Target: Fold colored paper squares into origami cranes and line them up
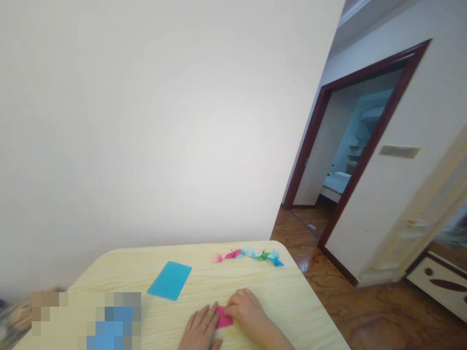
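My left hand [200,328] lies flat on the light wooden table [277,296], its fingertips pressing the left edge of a small pink paper [223,318]. My right hand [247,307] sits on the paper's right side with the fingers curled down and pinching it. The paper is mostly hidden between the two hands. A blue rectangular paper [170,280] lies flat to the upper left of them. A row of several small folded paper cranes [251,254], pink, red, light blue, green and blue, stands near the table's far edge.
A plain white wall rises right behind the table. The table's rounded right corner ends at a wooden floor [365,311]. A dark-framed doorway [350,160] opens at the right, with a cream door [419,223] beside it. A blurred patch covers the table's near left.
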Demonstrator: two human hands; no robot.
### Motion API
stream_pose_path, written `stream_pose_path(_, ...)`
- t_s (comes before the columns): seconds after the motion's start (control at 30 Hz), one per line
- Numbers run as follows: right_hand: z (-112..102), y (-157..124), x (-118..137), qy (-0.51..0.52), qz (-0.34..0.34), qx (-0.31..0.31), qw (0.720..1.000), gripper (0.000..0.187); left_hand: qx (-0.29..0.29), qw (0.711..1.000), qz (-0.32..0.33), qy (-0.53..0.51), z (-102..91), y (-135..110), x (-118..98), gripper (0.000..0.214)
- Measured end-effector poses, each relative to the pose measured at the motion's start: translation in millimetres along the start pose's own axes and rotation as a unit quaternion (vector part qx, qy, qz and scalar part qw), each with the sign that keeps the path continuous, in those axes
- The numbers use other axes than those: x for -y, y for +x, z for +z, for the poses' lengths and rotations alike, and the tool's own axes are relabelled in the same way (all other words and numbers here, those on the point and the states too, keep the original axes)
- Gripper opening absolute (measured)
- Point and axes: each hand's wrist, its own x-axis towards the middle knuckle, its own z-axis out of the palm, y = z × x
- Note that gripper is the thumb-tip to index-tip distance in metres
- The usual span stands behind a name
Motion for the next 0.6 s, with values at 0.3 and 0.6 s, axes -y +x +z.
stream_pose_path(0.3, -1, 0, 1, -0.018, -0.009, 0.002, 1.0, 0.012, 0.034, 0.999, -0.004, 0.009, -12.9, 3, -5, 0.051)
stream_pose_path(0.6, -1, 0, 2, -0.004, 0.001, 0.004, 1.0, 0.015, 0.072, 0.997, -0.009, -0.02, -32.5, 7, -6, 0.05)
